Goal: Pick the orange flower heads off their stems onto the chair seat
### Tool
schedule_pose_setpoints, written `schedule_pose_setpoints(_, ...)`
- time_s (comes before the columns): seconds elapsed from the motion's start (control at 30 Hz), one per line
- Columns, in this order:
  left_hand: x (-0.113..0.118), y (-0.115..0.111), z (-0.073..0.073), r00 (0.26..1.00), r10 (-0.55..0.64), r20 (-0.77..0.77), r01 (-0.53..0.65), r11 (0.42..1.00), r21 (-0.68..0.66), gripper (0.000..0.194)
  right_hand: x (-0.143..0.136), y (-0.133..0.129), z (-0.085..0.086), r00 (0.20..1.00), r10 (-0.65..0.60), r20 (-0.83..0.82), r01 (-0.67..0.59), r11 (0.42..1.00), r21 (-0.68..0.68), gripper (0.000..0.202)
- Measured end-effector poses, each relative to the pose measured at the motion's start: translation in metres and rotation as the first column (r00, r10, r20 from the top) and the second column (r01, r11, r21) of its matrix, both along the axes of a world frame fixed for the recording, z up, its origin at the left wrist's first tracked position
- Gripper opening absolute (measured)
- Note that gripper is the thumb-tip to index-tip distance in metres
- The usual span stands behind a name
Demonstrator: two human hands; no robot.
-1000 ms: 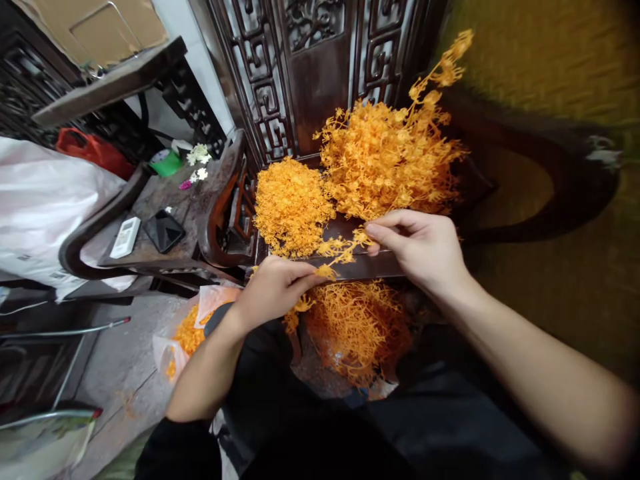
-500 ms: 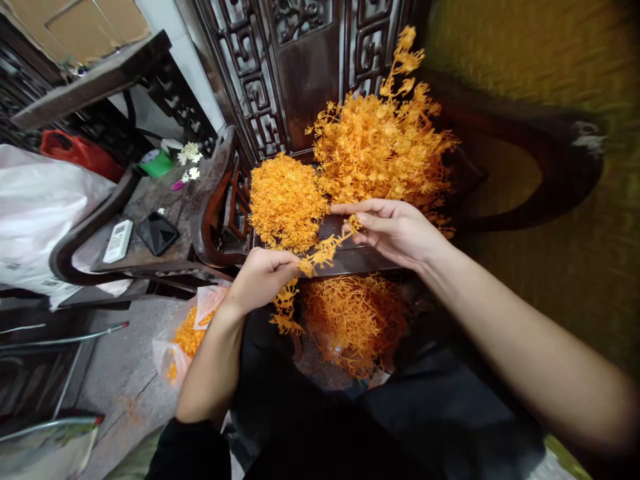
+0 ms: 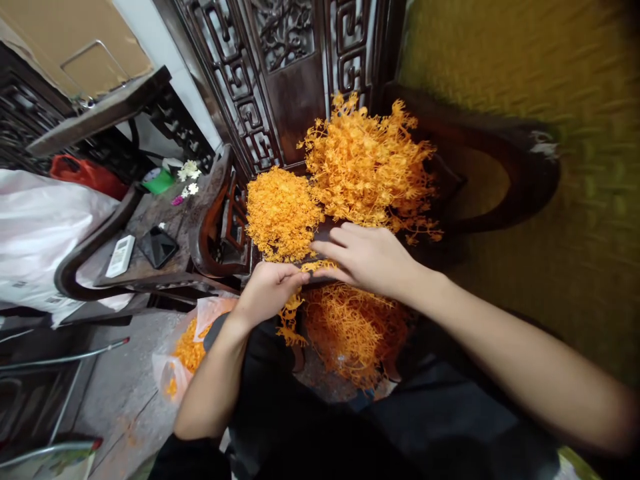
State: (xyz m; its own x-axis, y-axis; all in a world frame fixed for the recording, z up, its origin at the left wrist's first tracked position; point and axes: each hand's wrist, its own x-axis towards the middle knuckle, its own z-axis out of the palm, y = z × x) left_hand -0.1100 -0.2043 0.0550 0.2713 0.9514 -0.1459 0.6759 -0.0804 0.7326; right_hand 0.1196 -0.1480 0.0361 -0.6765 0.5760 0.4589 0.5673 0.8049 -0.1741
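From where I stand, the person's two hands nearly meet over the front edge of a dark wooden chair seat (image 3: 324, 235). The left hand (image 3: 267, 291) is pinching an orange sprig (image 3: 319, 265) between thumb and finger; part of it dangles below that hand. The right hand (image 3: 373, 259) is right there with its thumb by the left fingertips and its other fingers stretched out over the sprig; I can't tell whether it grips it.

Just beyond the hands, on the seat, there's a low mound of small orange pieces (image 3: 285, 213) on the left, and against it a taller, bushier heap of orange sprigs (image 3: 370, 167) on the right. Behind them rises a carved backrest (image 3: 295, 100). Below the seat's edge lies a tangle of thin orange stems (image 3: 357, 333).

Off to the left, an open plastic bag (image 3: 213, 308) holding more orange bits sits on the floor (image 3: 135, 360). Past it, a second wooden seat (image 3: 137, 217) carries a white remote (image 3: 120, 256), a flat black object (image 3: 159, 247), a green roll (image 3: 159, 181) and some white flowers (image 3: 189, 171).
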Motion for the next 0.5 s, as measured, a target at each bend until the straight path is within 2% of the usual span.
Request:
schedule_pose_setpoints(0.1, 0.004, 0.0, 0.001, 1.0, -0.008, -0.002, 0.008, 1.0, -0.018, 0.045, 0.005, 0.004, -0.001, 0.999, 0.038, -0.001, -0.038, 0.998, 0.04, 0.037)
schedule_pose_setpoints(0.17, 0.006, 0.001, 0.003, 1.0, -0.011, 0.011, 0.011, 0.999, -0.038, 0.043, 0.007, 0.004, -0.001, 0.988, 0.036, -0.15, -0.04, 0.999, -0.028, 0.034)
schedule_pose_setpoints(0.23, 0.007, 0.003, 0.006, 0.999, -0.007, 0.038, 0.01, 0.997, -0.081, 0.04, 0.007, 0.003, -0.002, 0.93, -0.004, -0.368, -0.049, 0.99, -0.135, 0.032)
schedule_pose_setpoints(0.33, 0.004, 0.006, 0.007, 0.994, 0.033, 0.106, -0.017, 0.988, -0.153, 0.034, 0.015, 0.01, -0.002, 0.784, -0.135, -0.606, -0.039, 0.963, -0.265, 0.03)
schedule_pose_setpoints(0.37, 0.001, 0.008, 0.007, 0.989, 0.061, 0.134, -0.038, 0.985, -0.168, 0.031, 0.022, 0.017, -0.002, 0.695, -0.203, -0.69, -0.014, 0.955, -0.296, 0.032)
schedule_pose_setpoints(0.4, -0.002, 0.008, 0.006, 0.981, 0.098, 0.164, -0.069, 0.982, -0.177, 0.029, 0.031, 0.025, -0.002, 0.568, -0.274, -0.776, 0.007, 0.944, -0.329, 0.034)
schedule_pose_setpoints(0.43, -0.007, 0.009, 0.005, 0.971, 0.144, 0.193, -0.11, 0.978, -0.177, 0.028, 0.042, 0.034, -0.002, 0.39, -0.347, -0.853, 0.019, 0.929, -0.37, 0.037)
schedule_pose_setpoints(0.47, -0.011, 0.009, 0.003, 0.958, 0.189, 0.214, -0.153, 0.973, -0.172, 0.027, 0.052, 0.042, -0.001, 0.157, -0.402, -0.902, 0.004, 0.914, -0.406, 0.042)
schedule_pose_setpoints(0.5, -0.014, 0.009, 0.002, 0.947, 0.224, 0.23, -0.189, 0.968, -0.164, 0.027, 0.061, 0.049, 0.0, 0.025, -0.449, -0.893, -0.061, 0.891, -0.45, 0.043)
